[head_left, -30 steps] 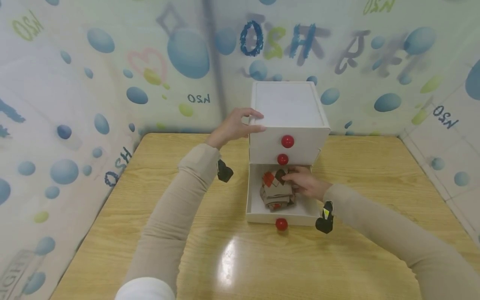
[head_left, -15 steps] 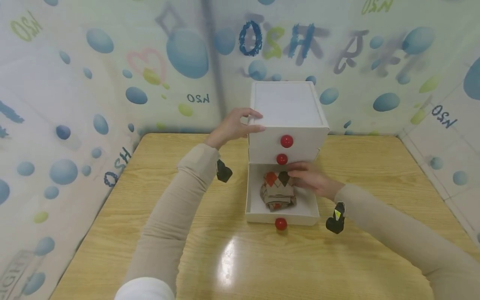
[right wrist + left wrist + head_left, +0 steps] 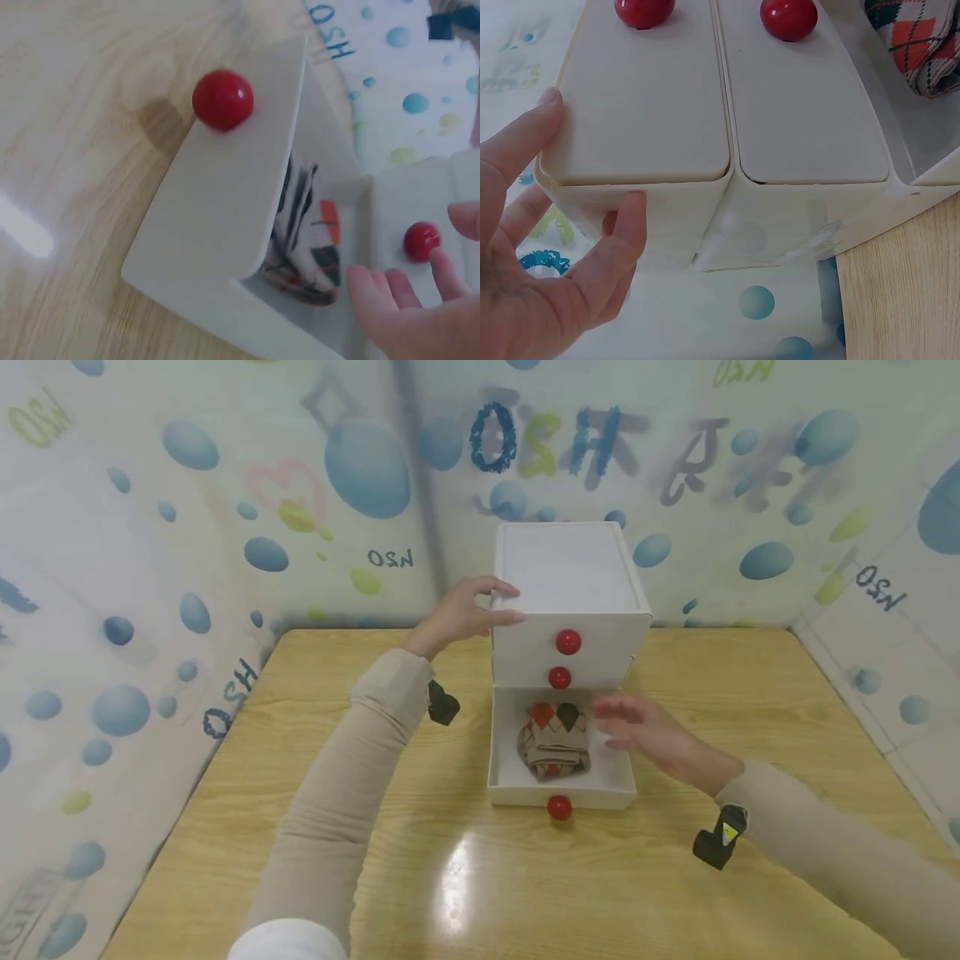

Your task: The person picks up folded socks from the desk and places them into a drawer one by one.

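Note:
A white drawer cabinet [image 3: 573, 568] with red ball knobs stands on the table. Its bottom drawer [image 3: 517, 796] is pulled out, and a folded beige argyle cloth bundle [image 3: 557, 747] with red and dark diamonds lies inside. My left hand [image 3: 456, 618] grips the cabinet's upper left corner, thumb at the front edge and fingers over the top and side. My right hand [image 3: 652, 739] is over the drawer's right side, fingers loosely extended and holding nothing. In the right wrist view its fingertips [image 3: 364, 281] are apart from the cloth.
The two upper drawers are pushed in, with their red knobs [image 3: 567, 642] facing me. The wooden table [image 3: 420, 860] runs around the cabinet. Behind and at both sides hang printed walls [image 3: 360, 585] with blue dots and letters. Each wrist wears a black camera [image 3: 442, 702].
My right hand has let go of the cloth bundle and drawn back to the right. The bundle stays in the drawer. My left hand keeps its grip on the cabinet corner.

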Demonstrator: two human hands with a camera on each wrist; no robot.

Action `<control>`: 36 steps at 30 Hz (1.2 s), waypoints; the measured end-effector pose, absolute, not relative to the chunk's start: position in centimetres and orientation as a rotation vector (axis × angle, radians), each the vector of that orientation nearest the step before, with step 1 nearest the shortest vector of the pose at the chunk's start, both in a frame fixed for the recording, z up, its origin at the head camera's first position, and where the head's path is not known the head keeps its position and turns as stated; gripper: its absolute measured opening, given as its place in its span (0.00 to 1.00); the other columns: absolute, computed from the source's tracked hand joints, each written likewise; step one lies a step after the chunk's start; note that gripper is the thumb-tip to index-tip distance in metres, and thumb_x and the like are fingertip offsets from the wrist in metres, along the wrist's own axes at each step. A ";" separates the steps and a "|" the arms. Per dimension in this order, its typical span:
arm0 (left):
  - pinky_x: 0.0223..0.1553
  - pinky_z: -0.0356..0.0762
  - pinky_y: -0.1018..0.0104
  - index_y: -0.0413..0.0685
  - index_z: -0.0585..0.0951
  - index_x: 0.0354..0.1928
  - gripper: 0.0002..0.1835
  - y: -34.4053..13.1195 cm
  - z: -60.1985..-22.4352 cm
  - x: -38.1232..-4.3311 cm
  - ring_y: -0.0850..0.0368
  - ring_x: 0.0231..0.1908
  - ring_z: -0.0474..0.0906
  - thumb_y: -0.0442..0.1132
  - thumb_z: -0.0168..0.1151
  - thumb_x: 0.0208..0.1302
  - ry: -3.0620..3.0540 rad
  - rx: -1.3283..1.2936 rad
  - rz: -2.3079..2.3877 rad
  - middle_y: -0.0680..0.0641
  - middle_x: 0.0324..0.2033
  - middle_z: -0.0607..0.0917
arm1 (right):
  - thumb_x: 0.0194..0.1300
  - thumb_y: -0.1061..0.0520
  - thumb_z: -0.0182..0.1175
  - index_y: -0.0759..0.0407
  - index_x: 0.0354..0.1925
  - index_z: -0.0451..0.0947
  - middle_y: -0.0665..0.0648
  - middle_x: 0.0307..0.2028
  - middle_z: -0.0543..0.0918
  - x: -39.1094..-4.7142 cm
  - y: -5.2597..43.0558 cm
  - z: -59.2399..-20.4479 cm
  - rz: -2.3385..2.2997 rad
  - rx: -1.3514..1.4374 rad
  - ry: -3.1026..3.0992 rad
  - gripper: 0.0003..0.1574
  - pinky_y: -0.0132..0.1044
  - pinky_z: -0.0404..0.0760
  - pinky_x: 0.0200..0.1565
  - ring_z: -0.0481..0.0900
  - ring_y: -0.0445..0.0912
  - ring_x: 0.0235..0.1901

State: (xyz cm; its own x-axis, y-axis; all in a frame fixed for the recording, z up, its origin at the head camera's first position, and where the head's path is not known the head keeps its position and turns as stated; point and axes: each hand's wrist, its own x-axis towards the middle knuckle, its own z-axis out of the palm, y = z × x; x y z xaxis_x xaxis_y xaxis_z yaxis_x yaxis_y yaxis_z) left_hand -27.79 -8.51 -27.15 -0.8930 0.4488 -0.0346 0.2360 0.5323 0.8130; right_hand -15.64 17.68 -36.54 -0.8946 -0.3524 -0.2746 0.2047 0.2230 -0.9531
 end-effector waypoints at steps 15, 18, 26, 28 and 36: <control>0.34 0.77 0.67 0.50 0.74 0.51 0.23 -8.1 -27.3 -27.7 0.54 0.46 0.70 0.45 0.65 0.51 2.515 0.573 1.318 0.47 0.53 0.69 | 0.61 0.62 0.55 0.73 0.51 0.65 0.72 0.50 0.69 -9.5 16.3 -37.7 -1.705 -0.477 2.267 0.22 0.32 0.76 0.44 0.72 0.57 0.48; 0.34 0.77 0.67 0.50 0.74 0.51 0.23 -8.1 -27.2 -27.6 0.54 0.46 0.70 0.45 0.65 0.52 2.522 0.574 1.309 0.47 0.53 0.69 | 0.60 0.65 0.55 0.75 0.49 0.66 0.73 0.48 0.70 -8.5 15.7 -39.1 -1.725 -0.531 2.275 0.20 0.32 0.76 0.43 0.74 0.55 0.45; 0.35 0.77 0.66 0.50 0.74 0.52 0.23 -8.2 -27.1 -27.5 0.55 0.46 0.70 0.45 0.65 0.52 2.537 0.567 1.298 0.48 0.53 0.70 | 0.57 0.66 0.57 0.74 0.48 0.67 0.70 0.45 0.74 -6.9 14.4 -42.4 -1.770 -0.601 2.303 0.21 0.32 0.76 0.44 0.75 0.55 0.43; 0.35 0.77 0.66 0.50 0.74 0.52 0.24 -8.2 -27.1 -27.5 0.55 0.46 0.70 0.45 0.65 0.52 2.539 0.563 1.295 0.48 0.53 0.70 | 0.56 0.67 0.57 0.74 0.48 0.67 0.70 0.46 0.74 -6.8 14.3 -43.0 -1.780 -0.631 2.309 0.21 0.34 0.76 0.44 0.75 0.57 0.43; 0.35 0.77 0.67 0.51 0.74 0.52 0.24 -8.4 -27.4 -27.7 0.55 0.46 0.70 0.46 0.65 0.52 2.544 0.540 1.296 0.48 0.52 0.70 | 0.56 0.65 0.58 0.71 0.50 0.66 0.67 0.47 0.73 -6.6 14.0 -44.0 -1.787 -0.485 2.323 0.23 0.31 0.74 0.47 0.73 0.58 0.46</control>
